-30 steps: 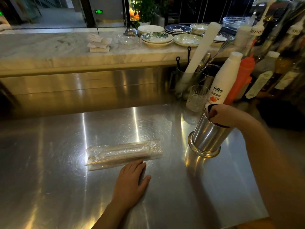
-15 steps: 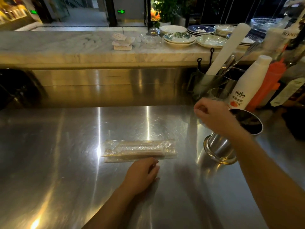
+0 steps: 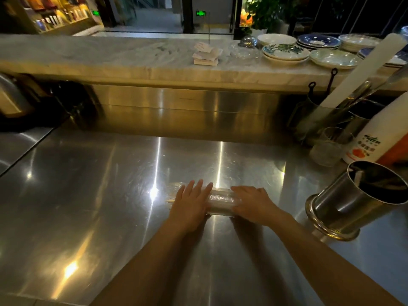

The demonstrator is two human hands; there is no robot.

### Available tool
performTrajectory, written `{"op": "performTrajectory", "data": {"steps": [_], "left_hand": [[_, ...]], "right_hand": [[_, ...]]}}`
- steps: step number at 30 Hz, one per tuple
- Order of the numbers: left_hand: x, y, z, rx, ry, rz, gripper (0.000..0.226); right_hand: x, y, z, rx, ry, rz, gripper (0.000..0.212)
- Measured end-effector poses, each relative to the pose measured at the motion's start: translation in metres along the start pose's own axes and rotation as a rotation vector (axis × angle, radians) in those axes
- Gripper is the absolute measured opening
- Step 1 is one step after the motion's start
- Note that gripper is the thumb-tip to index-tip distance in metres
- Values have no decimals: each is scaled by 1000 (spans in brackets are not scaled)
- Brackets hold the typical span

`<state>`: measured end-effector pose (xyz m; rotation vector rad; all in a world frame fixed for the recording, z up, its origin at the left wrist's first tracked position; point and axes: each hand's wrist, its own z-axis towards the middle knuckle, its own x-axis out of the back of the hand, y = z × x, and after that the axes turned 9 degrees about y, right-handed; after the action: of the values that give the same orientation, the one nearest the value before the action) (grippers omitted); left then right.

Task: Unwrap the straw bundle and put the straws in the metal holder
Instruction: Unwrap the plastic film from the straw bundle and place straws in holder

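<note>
The straw bundle (image 3: pixel 219 200), wrapped in clear plastic film, lies lengthwise on the steel counter (image 3: pixel 99 206). My left hand (image 3: pixel 189 206) rests flat on its left part with the fingers spread. My right hand (image 3: pixel 254 202) covers its right end, fingers curled over the wrap. Only the middle stretch and the left tip of the bundle show between and beside the hands. The metal holder (image 3: pixel 357 202) stands at the right, tilted in view, its dark mouth facing up, a forearm's length from my right hand.
A white bottle (image 3: pixel 375 138), an orange bottle and a glass (image 3: pixel 329 146) stand behind the holder. A utensil cup with a white roll (image 3: pixel 362 71) is at the back right. Plates (image 3: pixel 284 51) and napkins sit on the marble ledge. The counter edge drops at the left.
My right hand left the metal holder and came down onto the right end of the bundle. My left hand moved from beside the bundle onto its left part.
</note>
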<state>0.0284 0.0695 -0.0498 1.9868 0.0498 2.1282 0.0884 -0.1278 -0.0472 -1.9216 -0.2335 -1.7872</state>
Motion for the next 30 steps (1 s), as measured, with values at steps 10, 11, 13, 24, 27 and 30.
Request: {"op": "performTrajectory", "data": {"steps": [10, 11, 13, 24, 27, 30], "left_hand": [[-2, 0, -17, -66, 254, -48, 58], [0, 1, -18, -55, 275, -59, 58], [3, 2, -18, -48, 293, -69, 54], [-10, 18, -44, -176, 387, -117, 39], [-13, 18, -51, -166, 323, -107, 49], [-8, 18, -53, -150, 275, -98, 52]], "right_hand": [[3, -13, -25, 237, 304, -318, 40], [0, -15, -29, 275, 367, -311, 36], [-4, -19, -36, 329, 437, -266, 29], [11, -15, -25, -61, 198, 282, 24], [1, -13, -16, -158, 71, 210, 39], [-4, -17, -8, -169, -8, 128, 42]]}}
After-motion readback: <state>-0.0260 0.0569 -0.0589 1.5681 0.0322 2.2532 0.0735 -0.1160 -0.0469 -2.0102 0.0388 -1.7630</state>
